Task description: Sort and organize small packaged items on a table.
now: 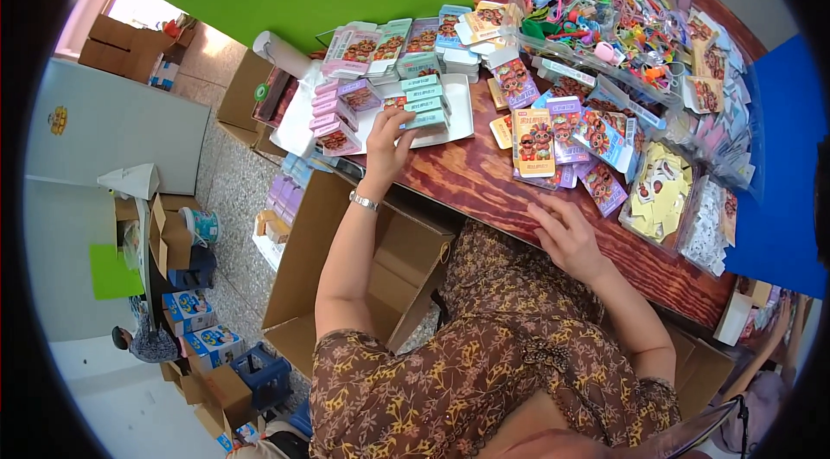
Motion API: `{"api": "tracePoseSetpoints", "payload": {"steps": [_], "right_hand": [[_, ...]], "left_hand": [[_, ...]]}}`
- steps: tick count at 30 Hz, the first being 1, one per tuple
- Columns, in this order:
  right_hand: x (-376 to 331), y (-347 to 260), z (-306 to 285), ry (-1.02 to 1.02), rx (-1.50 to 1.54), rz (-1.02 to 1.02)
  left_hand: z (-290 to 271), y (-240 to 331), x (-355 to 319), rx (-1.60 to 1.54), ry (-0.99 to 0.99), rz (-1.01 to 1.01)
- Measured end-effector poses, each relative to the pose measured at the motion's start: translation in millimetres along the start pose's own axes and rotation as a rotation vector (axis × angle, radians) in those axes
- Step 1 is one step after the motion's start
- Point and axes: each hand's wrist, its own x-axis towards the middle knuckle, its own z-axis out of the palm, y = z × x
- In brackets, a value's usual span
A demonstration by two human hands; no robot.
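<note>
Head view: with the left hand (386,146) at the green boxes (424,104), its grip unclear, and right hand (572,240) loosely spread, light level pressure should keep them square.

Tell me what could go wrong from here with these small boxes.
The left hand is right at the green boxes in the white tray; a nudge might knock them askew. The loose boxes beyond the right hand overlap untidily, so some could slide. The colourful trinkets are heaped up; a bump might spill some.
</note>
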Motion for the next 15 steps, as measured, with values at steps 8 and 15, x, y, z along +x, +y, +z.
{"api": "tracePoseSetpoints", "payload": {"steps": [8, 15], "right_hand": [[-14, -1, -5, -0.061, -0.029, 0.029], [-18, 2, -4, -0.045, -0.015, 0.061]], "left_hand": [[21, -34, 1, 0.133, 0.008, -0.067], [18, -39, 2, 0.116, -0.02, -0.051]]}}
